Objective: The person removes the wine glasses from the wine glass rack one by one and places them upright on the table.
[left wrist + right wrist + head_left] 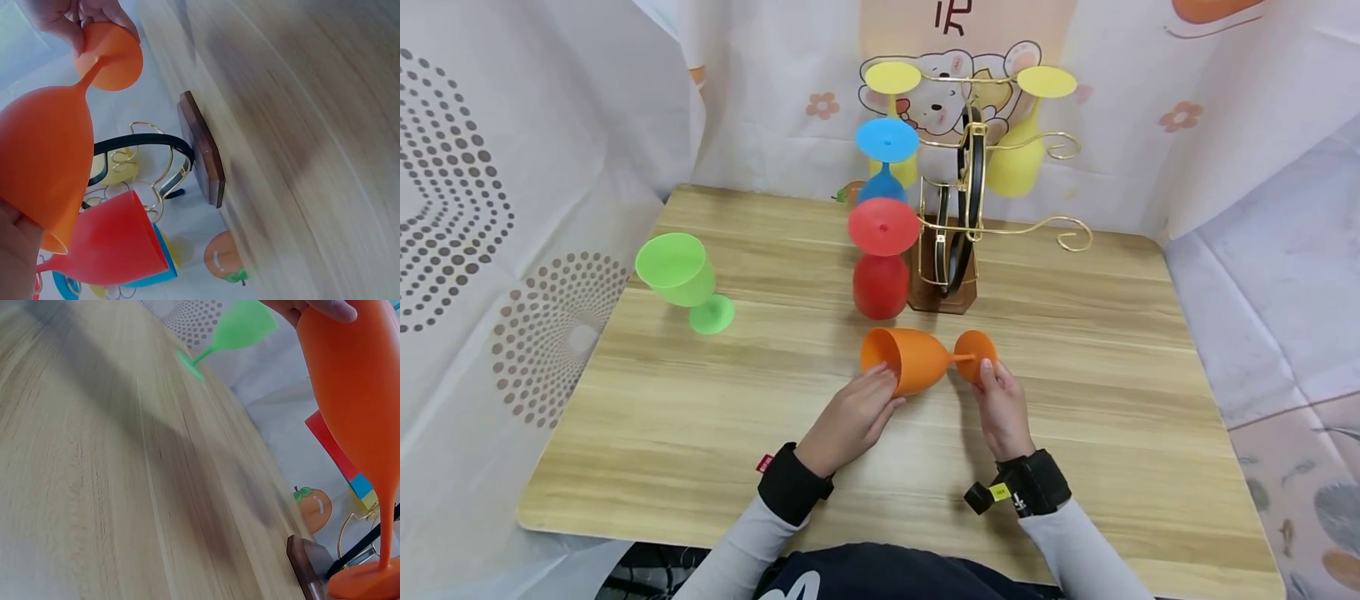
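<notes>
An orange goblet (pixel 921 360) lies sideways in the air between the two hands, its mouth facing left and its foot to the right. At the rim, the left hand (pixel 859 417) grips the cup, some fingers reaching inside the mouth. The right hand (pixel 1002 408) pinches the round foot, thumb on its near face. In the left wrist view the goblet's bowl (pixel 47 150) fills the left side, and the right hand (pixel 81 19) shows at the foot. The right wrist view shows the bowl (pixel 353 381) with the left hand's fingers on it at the top.
Behind the goblet stands a gold wire rack on a wooden base (pixel 943 287). Upside down on its left hang a red goblet (pixel 880 283), a blue goblet (pixel 887 142) and a yellow one (pixel 892 77); another yellow goblet (pixel 1018 158) hangs right. A green goblet (pixel 679 271) stands at left.
</notes>
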Tool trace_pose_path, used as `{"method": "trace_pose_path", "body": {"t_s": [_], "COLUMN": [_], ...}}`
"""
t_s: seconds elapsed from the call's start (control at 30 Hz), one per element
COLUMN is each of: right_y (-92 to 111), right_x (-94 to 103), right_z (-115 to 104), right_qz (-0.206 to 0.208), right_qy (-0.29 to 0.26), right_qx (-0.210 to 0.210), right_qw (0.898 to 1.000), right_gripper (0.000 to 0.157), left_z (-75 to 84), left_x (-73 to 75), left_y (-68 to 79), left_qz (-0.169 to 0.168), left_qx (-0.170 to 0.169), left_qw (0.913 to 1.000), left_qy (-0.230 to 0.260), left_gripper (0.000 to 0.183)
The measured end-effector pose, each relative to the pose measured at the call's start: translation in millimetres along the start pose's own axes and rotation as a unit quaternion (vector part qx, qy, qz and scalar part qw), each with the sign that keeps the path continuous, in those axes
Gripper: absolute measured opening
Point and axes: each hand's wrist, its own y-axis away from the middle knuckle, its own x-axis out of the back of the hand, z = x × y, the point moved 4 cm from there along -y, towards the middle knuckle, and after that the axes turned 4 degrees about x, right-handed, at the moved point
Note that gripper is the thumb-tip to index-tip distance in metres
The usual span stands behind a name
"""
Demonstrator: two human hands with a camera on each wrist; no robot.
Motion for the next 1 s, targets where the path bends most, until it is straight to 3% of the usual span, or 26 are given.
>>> {"method": "trace_pose_path", "body": {"t_s": [0.27, 0.43, 0.53, 0.63, 0.77, 0.83, 0.9, 1.0], "right_y": [-3.6, -4.6, -5.9, -8.7, -12.6, -14.6, -16.5, -19.6], "right_x": [-0.6, 5.9, 15.4, 29.0, 46.4, 52.0, 55.8, 58.4], "right_z": [3.6, -1.1, -7.4, -15.0, -23.4, -25.5, -26.3, -26.1], "right_qz": [-0.02, -0.033, -0.025, -0.004, 0.024, 0.027, 0.024, 0.019], "right_qy": [0.029, 0.079, 0.136, 0.218, 0.335, 0.369, 0.386, 0.397], "right_qx": [0.012, 0.053, 0.093, 0.167, 0.266, 0.292, 0.303, 0.311], "right_qw": [0.999, 0.995, 0.986, 0.961, 0.904, 0.882, 0.871, 0.863], "right_gripper": [0.05, 0.052, 0.054, 0.056, 0.062, 0.065, 0.067, 0.067], "left_z": [0.7, 2.8, 1.8, -1.6, -10.7, -17.3, -24.5, -35.0], "left_x": [7.2, 24.9, 39.8, 57.4, 85.7, 99.7, 112.5, 129.1], "left_y": [1.3, 2.6, 6.4, 12.1, 23.4, 30.1, 36.1, 43.9], "left_qz": [-0.019, -0.025, -0.037, -0.045, -0.061, -0.066, -0.069, -0.072], "left_qx": [-0.004, -0.011, -0.006, 0.009, 0.068, 0.105, 0.141, 0.186], "left_qw": [0.9998, 0.9995, 0.9991, 0.9985, 0.9943, 0.9897, 0.9837, 0.974], "left_qy": [-0.002, -0.012, -0.018, -0.029, -0.056, -0.072, -0.087, -0.108], "left_gripper": [0.02, 0.019, 0.02, 0.016, 0.02, 0.021, 0.018, 0.008]}}
